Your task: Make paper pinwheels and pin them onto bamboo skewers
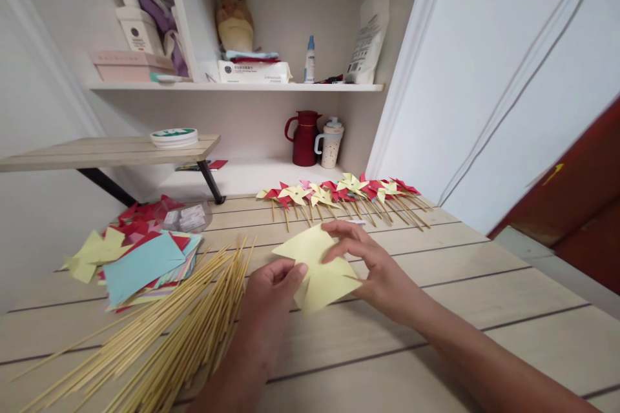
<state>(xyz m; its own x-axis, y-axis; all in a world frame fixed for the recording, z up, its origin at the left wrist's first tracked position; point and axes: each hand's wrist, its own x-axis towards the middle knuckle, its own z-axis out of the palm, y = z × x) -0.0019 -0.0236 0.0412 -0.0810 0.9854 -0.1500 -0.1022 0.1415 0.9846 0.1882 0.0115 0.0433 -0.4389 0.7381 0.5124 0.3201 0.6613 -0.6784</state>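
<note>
Hands [272, 290] [387, 277] on paper [323, 287], lettered pack [254, 72] behind

Red jug [305, 142]: one.
Tumbler [331, 147]: one, just right of the jug.
Blue-capped bottle [309, 64]: one, above the jug.
White bag [371, 32]: one, above and right of it.
Left hand [274, 297]: one; right hand [385, 274]: one; pale yellow paper [320, 271]: one piece between them, all before the jug.
Pale yellow pinwheels [352, 185]: at least four, before the jug.
Loose sticks [194, 316]: dozens, overlapping, front left of it.
</note>
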